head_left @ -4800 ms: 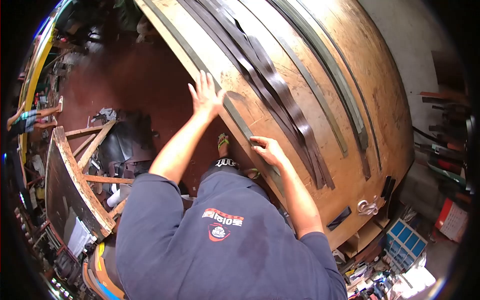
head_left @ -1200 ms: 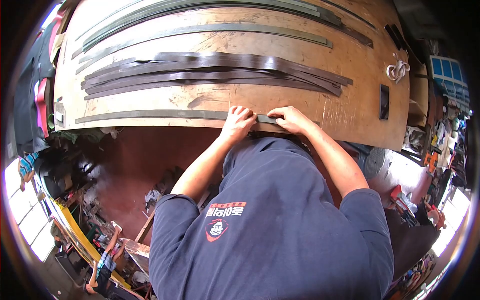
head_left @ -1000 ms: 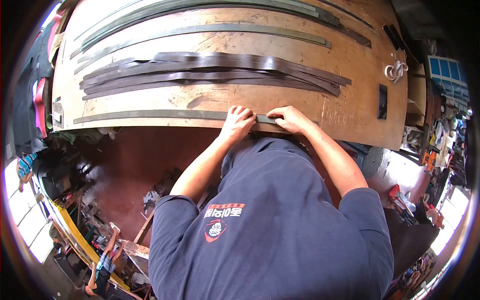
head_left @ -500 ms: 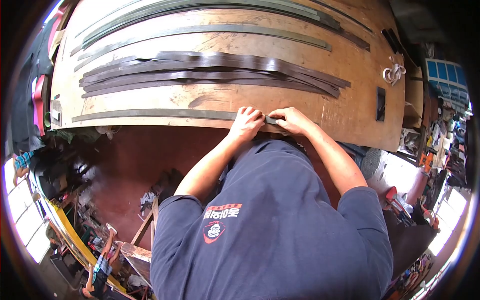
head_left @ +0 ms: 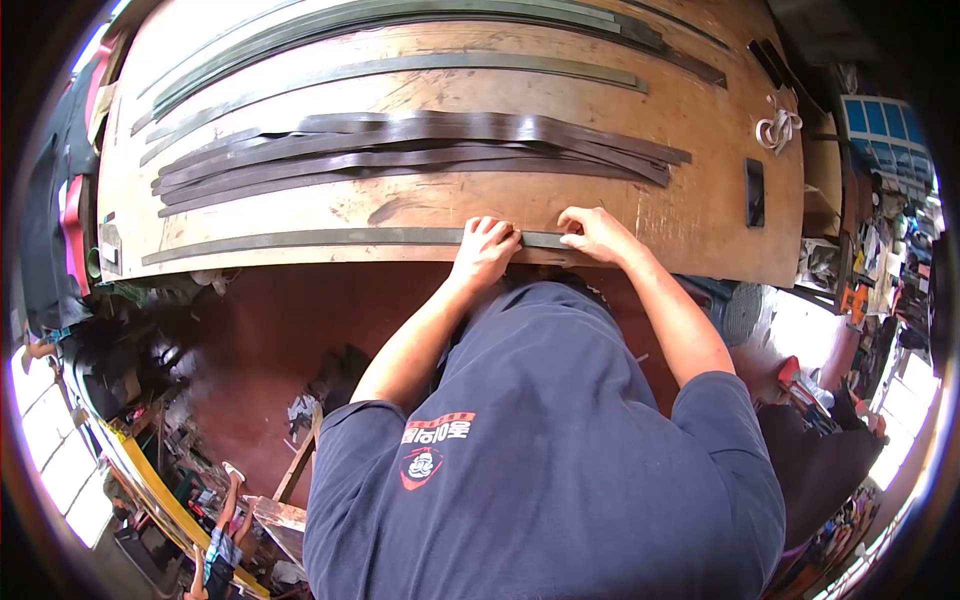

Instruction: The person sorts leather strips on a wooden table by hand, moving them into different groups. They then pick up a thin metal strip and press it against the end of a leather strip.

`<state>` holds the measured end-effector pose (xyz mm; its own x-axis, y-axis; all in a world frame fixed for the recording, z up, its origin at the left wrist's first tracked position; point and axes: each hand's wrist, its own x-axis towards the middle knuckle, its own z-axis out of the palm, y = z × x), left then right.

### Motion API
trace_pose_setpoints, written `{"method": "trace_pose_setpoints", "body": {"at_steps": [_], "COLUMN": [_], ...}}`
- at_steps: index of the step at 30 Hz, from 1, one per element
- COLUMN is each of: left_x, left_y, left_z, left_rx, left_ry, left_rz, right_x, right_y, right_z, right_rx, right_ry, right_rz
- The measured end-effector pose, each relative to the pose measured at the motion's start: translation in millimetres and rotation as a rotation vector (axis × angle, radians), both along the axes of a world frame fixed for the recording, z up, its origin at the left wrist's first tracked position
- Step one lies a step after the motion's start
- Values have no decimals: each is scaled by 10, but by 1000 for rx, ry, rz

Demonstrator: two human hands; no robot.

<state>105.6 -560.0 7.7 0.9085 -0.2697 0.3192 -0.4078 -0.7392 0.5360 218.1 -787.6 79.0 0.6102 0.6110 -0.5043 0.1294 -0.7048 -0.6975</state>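
A long, narrow dark grey strip lies along the near edge of the wooden table. My left hand is closed over the strip towards its right part, with the fingers bent and pressed on it. My right hand is at the strip's right end, its thumb close to or touching that end. A gap shows between its bent index finger and thumb. Beyond both hands lies a loose pile of shiny dark brown strips, some of them wavy and crossing.
Farther back are a greenish strip and a stack of long strips. At the table's right lie a white looped bundle and a black rectangular piece. Another person is at the lower left.
My right hand has moved right along the strip and its thumb and index finger have parted. My left hand stays on the strip. The view has shifted slightly.
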Motion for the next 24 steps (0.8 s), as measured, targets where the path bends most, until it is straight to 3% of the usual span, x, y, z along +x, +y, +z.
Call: {"method": "trace_pose_setpoints", "body": {"at_steps": [7, 24], "left_x": [11, 20], "left_y": [-23, -150], "left_z": [27, 166], "left_rx": [-41, -4], "left_ry": [-21, 66], "left_rz": [36, 33], "right_x": [-70, -119], "right_y": [-211, -247], "right_z": [-126, -343], "right_rx": [87, 125], "right_ry": [113, 57], "right_rz": [-103, -157]}}
